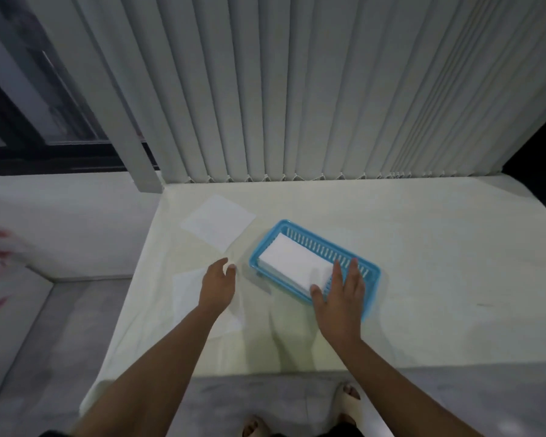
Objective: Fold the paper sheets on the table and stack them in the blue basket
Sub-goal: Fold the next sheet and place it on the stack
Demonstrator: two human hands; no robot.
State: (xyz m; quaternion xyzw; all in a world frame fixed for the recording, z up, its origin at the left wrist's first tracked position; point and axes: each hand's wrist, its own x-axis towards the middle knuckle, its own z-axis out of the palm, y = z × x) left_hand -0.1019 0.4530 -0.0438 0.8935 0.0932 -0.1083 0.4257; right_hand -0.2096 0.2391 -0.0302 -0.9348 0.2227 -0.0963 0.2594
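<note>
A: The right hand (pixel 339 294) covers the near corner of the blue basket (pixel 300 230) and of the folded stack (pixel 292 258).

B: The left hand (pixel 217 283) hides part of a flat sheet (pixel 186 291); the bottom edge cuts off both forearms.

A cream-white table (pixel 423 263) fills the middle of the frame, its far edge meeting the vertical blinds. On it, centre right, sits a blue basket (pixel 371 269), set at a slant. One flat paper sheet (pixel 218 222) lies at upper left of the tabletop; another sheet (pixel 186 294) lies lower left, near the front edge.
</note>
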